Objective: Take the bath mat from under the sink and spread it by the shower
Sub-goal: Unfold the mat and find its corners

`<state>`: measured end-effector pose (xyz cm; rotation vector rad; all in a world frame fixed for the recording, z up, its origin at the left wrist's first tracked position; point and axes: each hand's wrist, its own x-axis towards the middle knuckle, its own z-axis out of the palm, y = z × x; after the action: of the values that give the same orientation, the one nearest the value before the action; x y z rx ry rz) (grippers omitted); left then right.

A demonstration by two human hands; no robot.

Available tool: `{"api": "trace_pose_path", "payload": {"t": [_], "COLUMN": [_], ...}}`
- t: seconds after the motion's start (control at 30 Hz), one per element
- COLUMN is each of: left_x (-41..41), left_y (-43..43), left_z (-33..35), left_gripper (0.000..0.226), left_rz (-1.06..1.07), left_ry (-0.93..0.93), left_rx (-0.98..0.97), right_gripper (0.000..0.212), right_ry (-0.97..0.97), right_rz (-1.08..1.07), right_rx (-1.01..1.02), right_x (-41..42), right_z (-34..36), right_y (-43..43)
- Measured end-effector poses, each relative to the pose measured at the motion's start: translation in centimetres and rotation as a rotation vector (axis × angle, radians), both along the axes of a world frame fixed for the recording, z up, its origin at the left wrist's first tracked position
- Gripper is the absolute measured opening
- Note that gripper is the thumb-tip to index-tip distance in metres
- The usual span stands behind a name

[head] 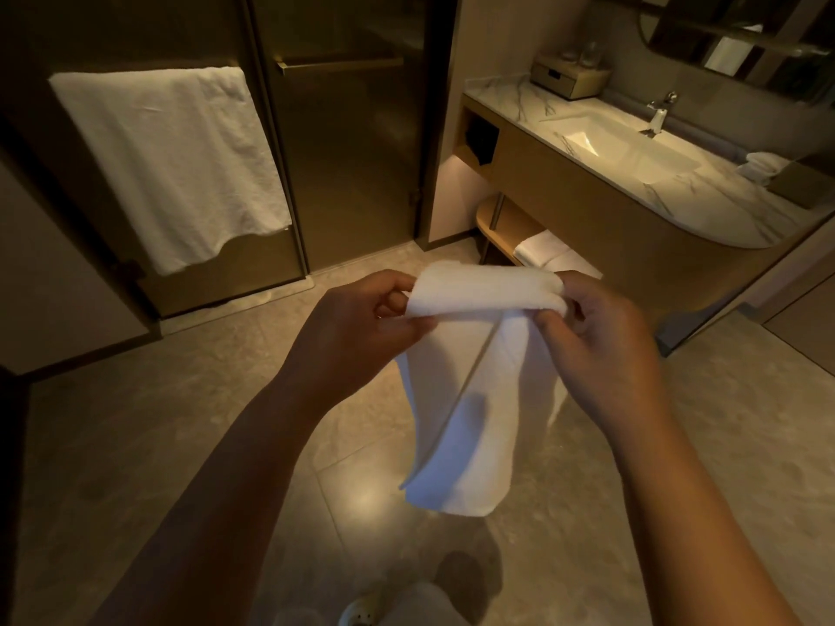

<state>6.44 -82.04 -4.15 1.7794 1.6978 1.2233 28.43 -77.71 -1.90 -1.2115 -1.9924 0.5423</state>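
A white bath mat [474, 399] hangs folded in front of me above the tiled floor. My left hand [361, 323] pinches its top edge on the left, and my right hand [596, 332] grips the top edge on the right. The mat's lower part dangles free, still doubled over. The glass shower doors [348, 142] stand ahead to the left. The sink [632, 146] and its vanity are at the right, with a low shelf [501, 223] beneath.
A white towel [171, 164] hangs on the left shower door's bar. More folded white towels [540, 250] lie on the shelf under the vanity. A box with bottles [569, 74] and rolled cloths [761, 167] sit on the marble counter. My foot [361, 614] shows at the bottom.
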Motion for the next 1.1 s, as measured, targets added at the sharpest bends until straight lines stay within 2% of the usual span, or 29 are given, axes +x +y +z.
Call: {"api": "trace_pose_path", "payload": {"t": [0.13,0.4,0.6,0.7,0.77,0.87,0.97,1.1], "left_x": [0.3,2.5,3.5,3.9,4.0,3.8,3.8,3.6], "left_y": [0.2,0.7,1.0,0.8,0.7,0.5,0.2,0.1], "left_z": [-0.8,-0.5,0.2,0.1,0.0,0.1,0.2,0.2], "left_gripper": [0.008,0.002,0.008,0.01,0.013,0.012,0.012,0.015], "left_rz": [0.004,-0.017,0.01,-0.01,-0.01,-0.002,-0.014,-0.022], "left_ry": [-0.016,-0.113,-0.091,0.011,0.062,0.091,0.128,0.139], "left_rx": [-0.008,0.055,0.113,0.089,0.076,0.057,0.044,0.058], "right_gripper": [0.023,0.017,0.032,0.03,0.025,0.031,0.035,0.045], "right_ry": [-0.005,-0.066,-0.056,0.065,0.215,0.344,0.389,0.33], "right_rz": [-0.041,-0.115,-0.215,-0.266,-0.224,-0.146,-0.123,-0.122], "right_rx": [0.002,-0.027,-0.083,-0.14,-0.279,-0.47,-0.513,-0.495], "right_x": [1.0,2.4,2.6,1.8,0.7,-1.2,-2.7,-3.5], "right_z": [-0.2,-0.8,-1.8,-2.2,-2.2,-2.2,-2.1,-2.0], "right_y": [0.2,0.7,0.9,0.5,0.1,-0.4,-0.6,-0.3]}}
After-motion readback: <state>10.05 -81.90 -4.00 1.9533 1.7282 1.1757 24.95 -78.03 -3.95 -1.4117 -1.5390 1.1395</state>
